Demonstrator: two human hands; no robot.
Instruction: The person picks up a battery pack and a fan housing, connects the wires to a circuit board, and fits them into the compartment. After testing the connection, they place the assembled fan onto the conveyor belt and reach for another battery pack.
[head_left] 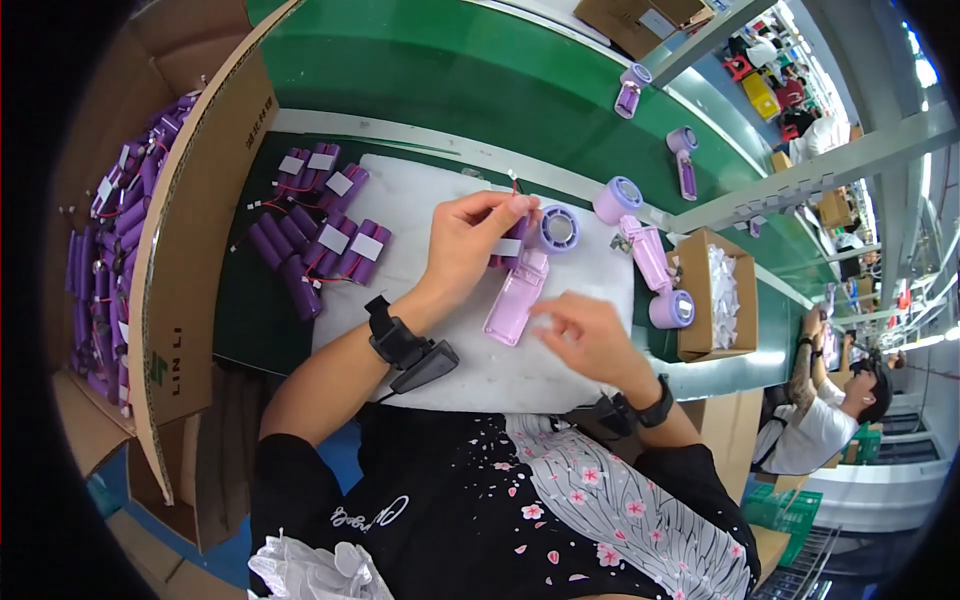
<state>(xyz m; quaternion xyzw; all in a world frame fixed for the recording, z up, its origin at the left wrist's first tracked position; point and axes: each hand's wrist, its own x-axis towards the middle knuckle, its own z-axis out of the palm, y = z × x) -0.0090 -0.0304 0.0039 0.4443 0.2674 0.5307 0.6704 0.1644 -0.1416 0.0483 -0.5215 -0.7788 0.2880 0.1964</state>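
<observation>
My left hand [465,245] is closed around a purple battery pack [508,248] with a white label. Its thumb and forefinger pinch near the pack's wires, and a small white connector [513,175] sticks up above them. Just right of the pack lies a light-purple handheld fan housing [515,305], its round head away from me and its hollow handle towards me. Beside the lower handle is my right hand [592,340], slightly blurred, with fingers bent and apart and nothing visible in them. A white pad [400,210] lies under the work.
Several battery packs [335,240] lie left of the pad, beside a large carton [205,260] of more packs. On the right are other fan housings [648,255] and a small box [705,350] of white pieces. More housings [683,160] sit on the green belt. A co-worker [825,420] is farther right.
</observation>
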